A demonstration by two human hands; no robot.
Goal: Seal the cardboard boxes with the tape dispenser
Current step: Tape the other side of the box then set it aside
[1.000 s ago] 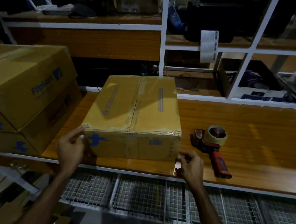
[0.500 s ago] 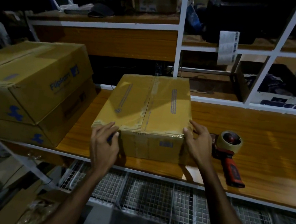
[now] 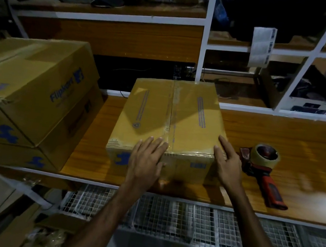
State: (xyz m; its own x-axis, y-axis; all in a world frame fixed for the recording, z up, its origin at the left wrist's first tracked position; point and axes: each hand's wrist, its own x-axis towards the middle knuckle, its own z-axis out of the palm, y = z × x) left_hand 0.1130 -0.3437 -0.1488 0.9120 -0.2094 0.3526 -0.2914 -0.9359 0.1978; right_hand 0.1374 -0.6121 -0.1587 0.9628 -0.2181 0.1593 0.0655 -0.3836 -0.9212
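Observation:
A closed cardboard box [image 3: 172, 114] with clear tape along its top seam sits on the wooden bench [image 3: 282, 141]. My left hand [image 3: 147, 159] lies flat with straight fingers over the box's near top edge, beside the taped seam. My right hand [image 3: 226, 164] rests with straight fingers on the box's near right corner. A red-handled tape dispenser [image 3: 265, 170] with a roll of clear tape lies on the bench just right of my right hand, untouched.
Two larger stacked cardboard boxes [image 3: 28, 99] stand on the left end of the bench. White shelving [image 3: 204, 45] with clutter rises behind. A wire mesh rack [image 3: 186, 217] runs below the bench's front edge.
My left hand slid from the box's near left corner toward the middle seam. My right hand stayed at the near right corner. The view drew closer to the box.

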